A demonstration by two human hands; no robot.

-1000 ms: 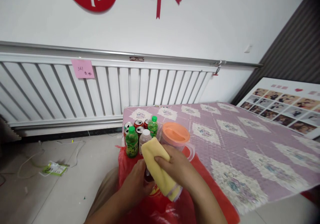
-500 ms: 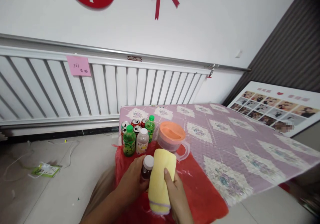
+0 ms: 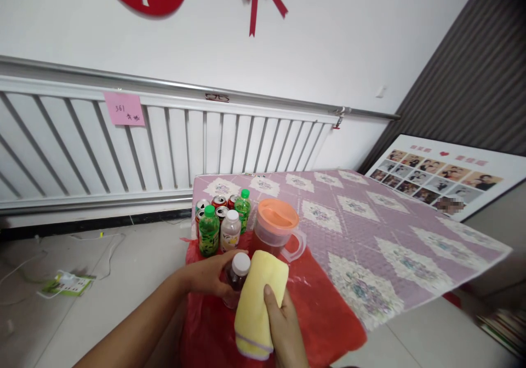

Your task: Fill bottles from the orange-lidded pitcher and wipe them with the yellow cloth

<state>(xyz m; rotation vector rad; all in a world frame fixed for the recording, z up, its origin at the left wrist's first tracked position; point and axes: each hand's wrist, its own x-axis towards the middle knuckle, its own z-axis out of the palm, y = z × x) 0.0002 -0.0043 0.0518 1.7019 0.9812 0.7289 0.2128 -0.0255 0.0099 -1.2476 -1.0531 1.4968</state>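
Note:
Wrapped round a dark bottle with a white cap [image 3: 240, 264] is my left hand [image 3: 207, 276], low over a red plastic sheet [image 3: 324, 307]. My right hand [image 3: 283, 316] grips a folded yellow towel [image 3: 263, 288], thumb on top, its edge against or just in front of the bottle. Beyond them stand a green bottle [image 3: 209, 232], a clear bottle with a white cap [image 3: 230, 232] and a second green bottle [image 3: 244, 210]. Several opened drink cans [image 3: 219, 201] cluster behind these. A clear pitcher with an orange lid [image 3: 277, 217] stands to their right.
A purple floral cover [image 3: 322, 214] lies over the table surface. Behind it a white radiator [image 3: 230, 143] runs along the wall. A framed photo board [image 3: 435, 176] leans at the right. On the floor at left lies a power strip [image 3: 69, 284] with cables.
My left forearm has swung outward, and its hand now holds the bottle from the left side. The towel has shifted slightly down and left. The whole view has moved a little.

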